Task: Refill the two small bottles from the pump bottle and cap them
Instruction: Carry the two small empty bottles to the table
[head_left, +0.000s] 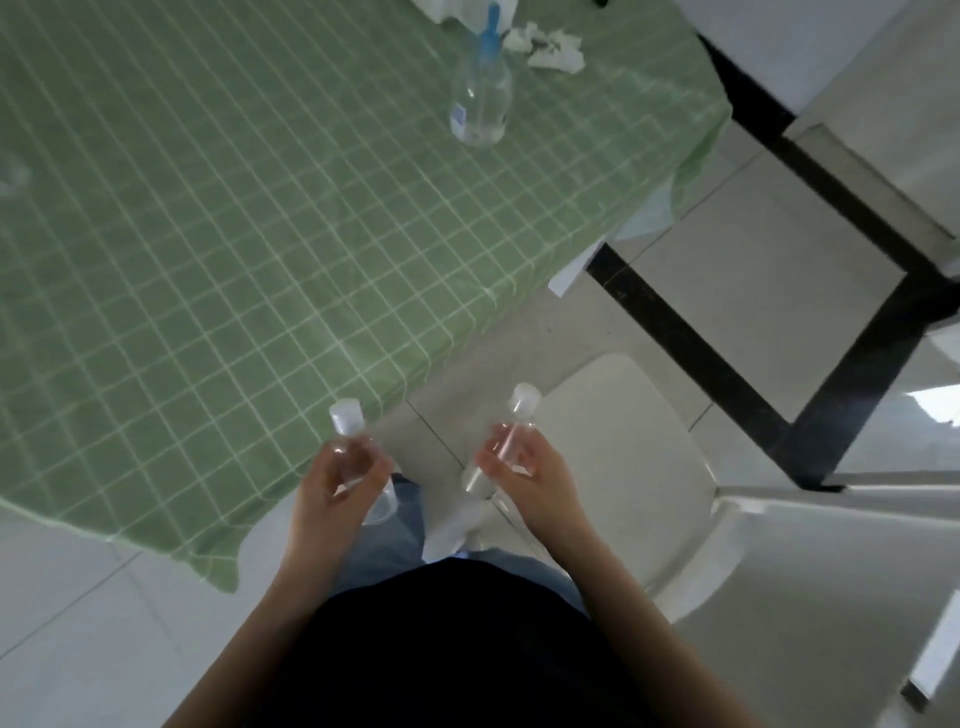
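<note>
At 6 o'clock, left hand (335, 480) grips left small bottle (347, 422), right hand (527, 470) grips right small bottle (521, 408), both capped; likely pre-fill, uncap next by 12 o'clock pump bottle (480, 101).

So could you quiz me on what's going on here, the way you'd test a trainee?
1. True or false: the pump bottle stands on the green tablecloth, and neither hand touches it.
2. What do the left hand and the right hand each have in their grip? A) a small clear bottle B) a sponge C) nothing
3. Fill in: the pump bottle's top is coloured ___.

Key
1. True.
2. A: the left bottle and the right bottle.
3. Blue.
</note>
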